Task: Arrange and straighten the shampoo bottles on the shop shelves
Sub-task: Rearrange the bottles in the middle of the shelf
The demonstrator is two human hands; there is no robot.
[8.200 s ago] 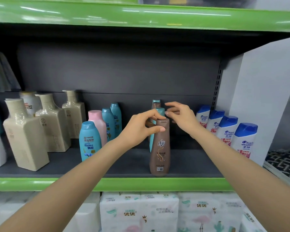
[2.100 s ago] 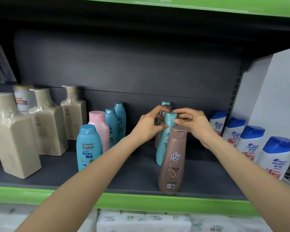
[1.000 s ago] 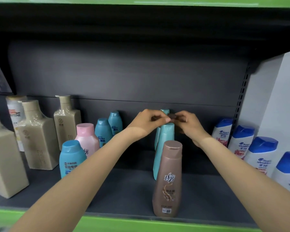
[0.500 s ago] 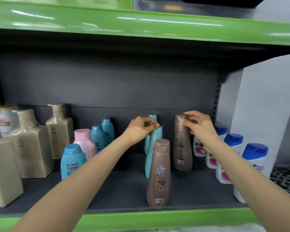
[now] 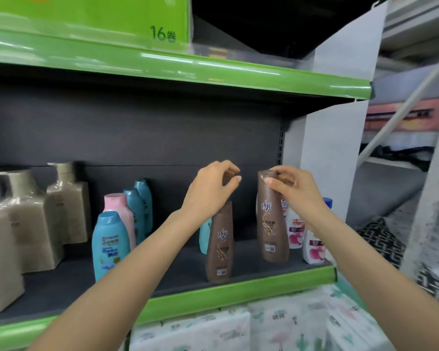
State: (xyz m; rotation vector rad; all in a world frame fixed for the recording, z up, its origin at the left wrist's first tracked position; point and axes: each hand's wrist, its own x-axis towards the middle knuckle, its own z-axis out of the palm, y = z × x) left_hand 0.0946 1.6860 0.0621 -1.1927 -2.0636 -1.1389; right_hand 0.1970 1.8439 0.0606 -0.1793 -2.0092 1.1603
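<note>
Now, right hand [image 5: 293, 192]: pinching cap of the right brown bottle [image 5: 273, 224].
Bottle axis: near upright, cap toward 12 o'clock, leaning slightly toward 11.
Left hand [image 5: 211, 191]: fingers curled, grasping nothing, above the front brown bottle [image 5: 219, 243].

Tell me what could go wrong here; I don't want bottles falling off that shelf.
The right hand grips one brown bottle by its cap; swinging it could knock the white bottles just behind. The front brown bottle stands close to the shelf's green edge, so the left hand could tip it off.
</note>
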